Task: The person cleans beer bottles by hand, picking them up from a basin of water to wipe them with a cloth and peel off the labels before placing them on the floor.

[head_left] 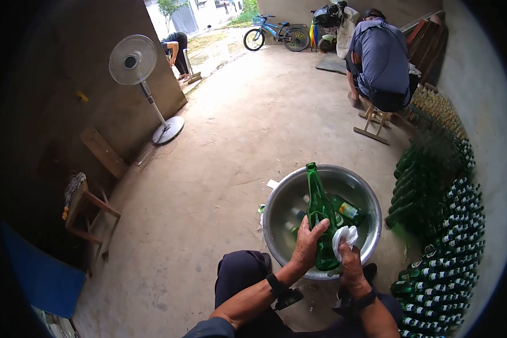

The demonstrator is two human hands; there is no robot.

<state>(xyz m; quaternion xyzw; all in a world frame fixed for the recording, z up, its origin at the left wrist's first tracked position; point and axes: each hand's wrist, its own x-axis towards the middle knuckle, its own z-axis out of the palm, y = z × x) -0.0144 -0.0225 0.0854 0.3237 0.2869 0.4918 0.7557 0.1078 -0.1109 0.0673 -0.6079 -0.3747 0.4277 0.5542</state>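
Note:
A green glass bottle (319, 197) is held upright and slightly tilted over a metal basin (373, 194), its neck pointing away from me. My left hand (307, 242) wraps round the bottle's lower body from the left. On the other side my right hand (352, 262) grips a crumpled white cloth (345, 236), right beside the bottle's body. Cloudy water fills part of the basin. Several bottles lie in it, among them a green one with a yellowish label (349, 212).
Rows of stacked green bottles (450, 253) line the right wall. A standing fan (134, 61) and a wooden chair (90, 211) are on the left. One person (380, 62) sits on a stool at the back right; another (177, 50) bends at the doorway. A blue bicycle (276, 34) stands behind.

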